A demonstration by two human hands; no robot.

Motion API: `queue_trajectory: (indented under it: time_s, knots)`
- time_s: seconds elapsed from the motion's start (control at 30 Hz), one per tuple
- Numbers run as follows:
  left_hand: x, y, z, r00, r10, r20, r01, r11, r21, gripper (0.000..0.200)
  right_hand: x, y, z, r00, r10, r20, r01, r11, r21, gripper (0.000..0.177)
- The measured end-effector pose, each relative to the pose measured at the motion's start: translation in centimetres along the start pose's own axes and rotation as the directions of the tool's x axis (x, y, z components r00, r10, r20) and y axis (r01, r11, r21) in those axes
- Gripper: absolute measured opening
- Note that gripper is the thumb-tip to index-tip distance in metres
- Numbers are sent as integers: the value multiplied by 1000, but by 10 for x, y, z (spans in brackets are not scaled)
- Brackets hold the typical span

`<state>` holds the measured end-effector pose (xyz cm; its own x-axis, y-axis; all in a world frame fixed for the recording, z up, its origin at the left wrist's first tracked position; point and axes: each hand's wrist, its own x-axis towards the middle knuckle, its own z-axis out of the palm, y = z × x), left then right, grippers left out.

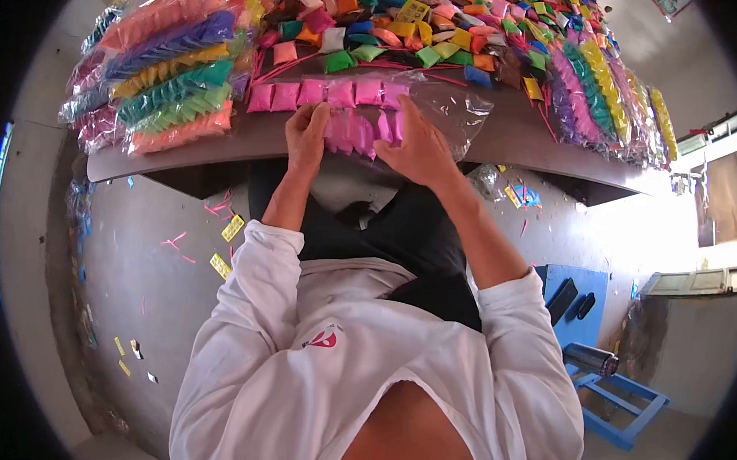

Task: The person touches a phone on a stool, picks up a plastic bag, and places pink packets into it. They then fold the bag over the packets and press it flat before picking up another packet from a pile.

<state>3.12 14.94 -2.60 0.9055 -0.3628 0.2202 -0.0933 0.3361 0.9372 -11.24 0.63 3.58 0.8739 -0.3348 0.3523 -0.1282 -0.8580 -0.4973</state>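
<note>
Lying between the two hands, a bunch of pink packets sat at the near edge of the brown table. The left hand was at the bunch's left end, thumb and forefinger close together; whether they pinched the plastic could not be told. The right hand was at its right end, thumb and fingers apart, with the thumb low beside the packets and the fingertips reaching up towards the row above.

That row of pink packets numbered six, side by side just beyond the bunch, which overlapped too much to count. Clear film, thin, crinkled and glossy, spread out to the right of the row. The packets looked soft and pillow-shaped, with shiny wrapping.

Beyond lay one heap of loose packets in many colours, too many to count, with thin pink strips along its near side. Bagged packets in neat overlapping rows stood in a left stack and a right stack.

Below, at the right, two black objects rested on a flat blue board, near one smooth, dark cylinder. Two larger yellow slips lay on the grey floor at the left.
</note>
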Motion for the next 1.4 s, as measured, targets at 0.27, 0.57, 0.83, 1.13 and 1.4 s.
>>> queue_trajectory:
  time_s: [0.27, 0.57, 0.83, 1.13, 1.4]
  knots:
    - [2, -5, -2, 1000, -6, 6, 6, 1000, 28, 19, 5, 8, -14, 977, -30, 210, 11, 995, 95, 69]
    - [5, -8, -1, 1000, 23, 14, -23, 999, -26, 18, 7, -1, -14, 962, 48, 269, -43, 999, -26, 62]
    - [-1, -1, -1, 999, 33, 40, -32, 999, -11, 19, 25, -9, -79, 993, 27, -118, 7, 961, 276, 31]
    - [0, -2, 2, 1000, -9, 10, 10, 999, -35, 21, 132, 102, -48, 939, -40, 341, -49, 967, 248, 32]
    - [0, -1, -5, 994, -80, 74, 80, 997, 11, 20, 155, 92, -20, 802, -167, 574, 212, 977, -12, 54]
